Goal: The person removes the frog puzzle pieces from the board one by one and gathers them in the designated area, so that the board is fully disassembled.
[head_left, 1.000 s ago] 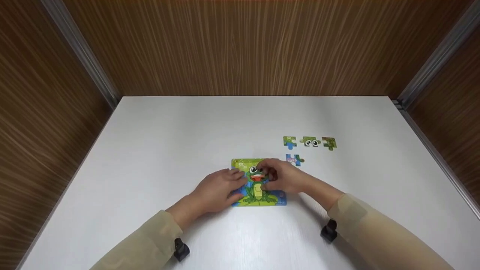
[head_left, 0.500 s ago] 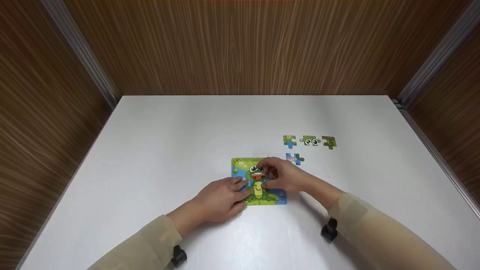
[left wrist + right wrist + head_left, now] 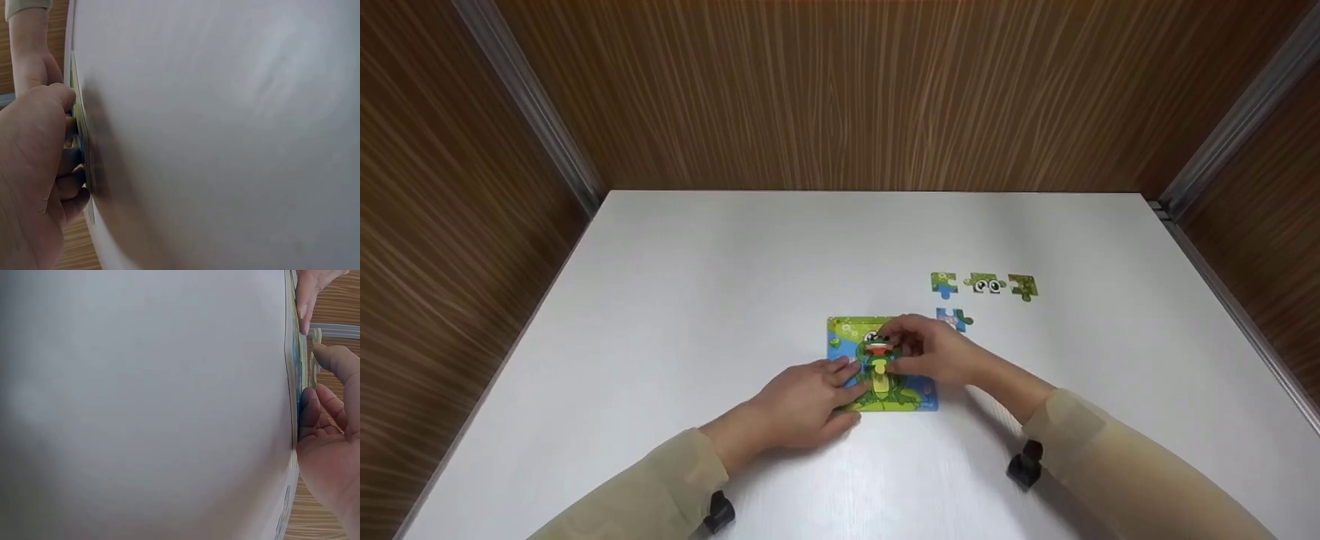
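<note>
A square frog puzzle board (image 3: 840, 324), with a green and blue picture, lies flat on the white table. My left hand (image 3: 802, 405) rests on its lower left part, fingers stretched over the picture. Above the middle of the board, my right hand (image 3: 937, 349) pinches a frog jigsaw piece (image 3: 879, 349) with a red mouth on it. In the right wrist view the edge of that jigsaw piece (image 3: 314, 371) shows between thumb and fingers, tilted above the board. Part of the board's right side is hidden under the right hand.
Beyond the board at the right lie loose jigsaw pieces: a green and blue corner (image 3: 944, 284), one with two eyes (image 3: 985, 283), a darker green corner (image 3: 1023, 286) and a blue one with pink (image 3: 951, 319). Wood-grain panels (image 3: 840, 97) stand around the table.
My left hand has slid down and to the right along the board, uncovering its upper left. The right hand has stayed nearly in place, with the jigsaw piece shifted slightly.
</note>
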`<state>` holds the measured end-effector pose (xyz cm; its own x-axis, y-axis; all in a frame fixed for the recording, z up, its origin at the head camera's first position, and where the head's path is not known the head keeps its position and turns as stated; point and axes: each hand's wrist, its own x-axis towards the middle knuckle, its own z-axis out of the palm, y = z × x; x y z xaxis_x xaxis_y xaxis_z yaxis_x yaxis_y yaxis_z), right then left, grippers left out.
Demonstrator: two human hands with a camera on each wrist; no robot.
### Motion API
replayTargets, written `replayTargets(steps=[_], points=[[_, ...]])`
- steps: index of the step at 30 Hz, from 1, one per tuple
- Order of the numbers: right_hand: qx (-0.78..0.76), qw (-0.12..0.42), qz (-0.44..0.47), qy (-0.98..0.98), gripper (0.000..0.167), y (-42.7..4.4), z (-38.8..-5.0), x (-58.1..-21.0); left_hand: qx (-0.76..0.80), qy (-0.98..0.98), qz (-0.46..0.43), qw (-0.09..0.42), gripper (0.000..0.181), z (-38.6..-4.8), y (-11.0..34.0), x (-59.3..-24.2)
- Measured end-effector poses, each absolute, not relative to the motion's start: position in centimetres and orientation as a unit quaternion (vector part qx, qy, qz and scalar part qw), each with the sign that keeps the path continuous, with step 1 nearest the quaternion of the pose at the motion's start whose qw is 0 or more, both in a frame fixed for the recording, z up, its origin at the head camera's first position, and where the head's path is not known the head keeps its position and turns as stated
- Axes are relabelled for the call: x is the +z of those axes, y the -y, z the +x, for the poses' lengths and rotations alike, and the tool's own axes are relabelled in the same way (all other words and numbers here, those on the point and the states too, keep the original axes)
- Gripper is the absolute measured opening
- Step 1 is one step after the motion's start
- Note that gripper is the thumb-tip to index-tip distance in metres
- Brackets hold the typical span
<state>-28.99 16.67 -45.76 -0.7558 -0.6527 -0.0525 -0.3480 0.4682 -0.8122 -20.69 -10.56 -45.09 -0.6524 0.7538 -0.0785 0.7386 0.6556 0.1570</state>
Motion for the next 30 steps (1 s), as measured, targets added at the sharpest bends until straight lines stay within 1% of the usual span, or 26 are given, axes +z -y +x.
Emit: replayTargets(steps=[6, 11, 18, 30], points=[[-0.428, 0.161, -0.315, -0.832, 0.043, -17.1, -28.7, -45.0, 0.050, -0.905, 0.417, 0.067, 0.054, -20.7, 10.4, -45.1], [-0.427, 0.134, -0.327, -0.832, 0.040, -17.7, -28.7, -44.0, 0.049, -0.900, 0.429, 0.053, 0.052, -20.7, 10.4, -45.3], [-0.421, 0.103, -0.305, -0.848, 0.039, -19.3, -29.2, -42.7, 0.050, -0.899, 0.434, 0.027, 0.046, -20.7, 10.5, -45.5], [-0.419, 0.070, -0.287, -0.859, 0.035, -23.5, -30.2, -42.0, 0.046, -0.905, 0.422, 0.036, 0.046, -20.6, 10.7, -45.6]])
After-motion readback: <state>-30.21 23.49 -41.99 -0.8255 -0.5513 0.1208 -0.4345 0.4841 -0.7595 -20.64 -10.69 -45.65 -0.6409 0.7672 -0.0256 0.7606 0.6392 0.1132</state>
